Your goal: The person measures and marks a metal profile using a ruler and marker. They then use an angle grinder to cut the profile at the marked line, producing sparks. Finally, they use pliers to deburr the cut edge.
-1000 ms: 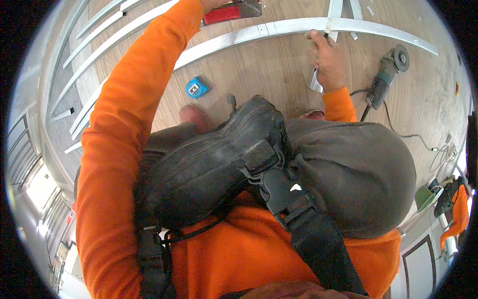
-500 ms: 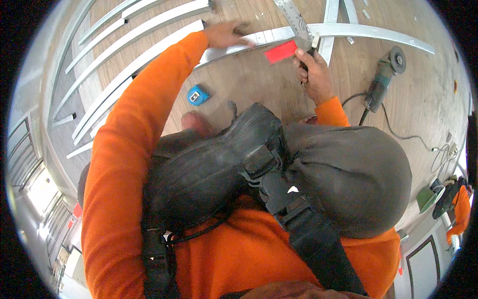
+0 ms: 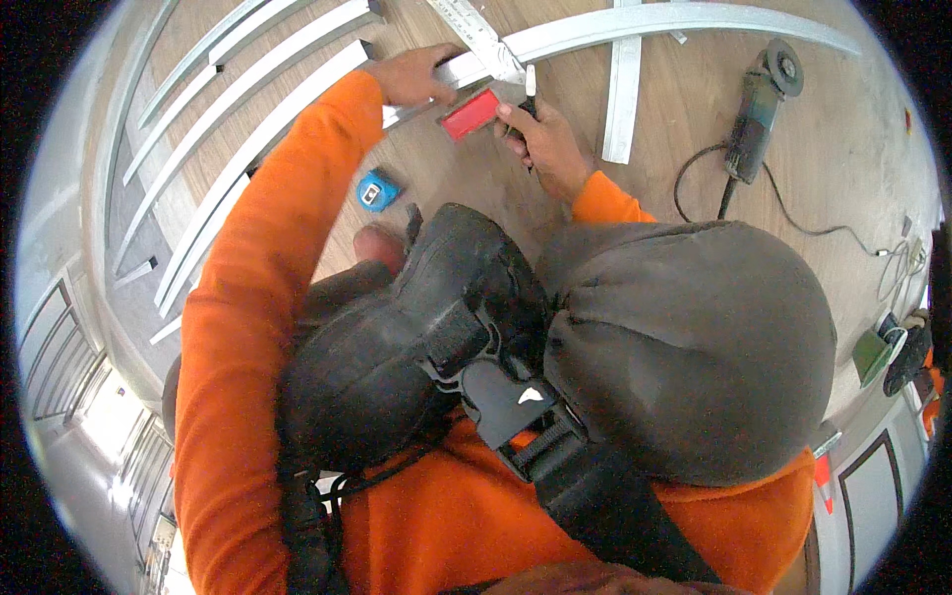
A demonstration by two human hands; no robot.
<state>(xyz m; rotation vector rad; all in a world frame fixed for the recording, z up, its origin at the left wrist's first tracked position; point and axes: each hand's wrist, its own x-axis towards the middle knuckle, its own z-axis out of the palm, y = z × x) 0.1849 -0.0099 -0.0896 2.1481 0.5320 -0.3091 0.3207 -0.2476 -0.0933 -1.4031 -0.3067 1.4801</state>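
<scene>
A long silvery metal bar (image 3: pixel 684 18) runs across the top of the head view, above the floor. My left hand (image 3: pixel 418 75) is closed around its left part, fingers over the far side and thumb on the near side. Close to it, my right hand (image 3: pixel 550 149) holds a try square by the end of its red stock (image 3: pixel 469 115). The square's steel blade (image 3: pixel 464 25) lies across the bar, pointing up and left. The same hand also grips a black marker (image 3: pixel 531 94) with a white end, upright between the fingers.
A blue tape measure (image 3: pixel 377 190) lies on the wooden floor near my foot (image 3: pixel 379 246). On the right rests an angle grinder (image 3: pixel 754 129) with its cord trailing. Several metal bars (image 3: pixel 263 129) lie at the left; another piece (image 3: pixel 622 99) sits beneath the long bar.
My left hand, blurred in motion before, now grips the bar. My right hand has brought the square and marker left along the bar, closer to it. The view has shifted somewhat.
</scene>
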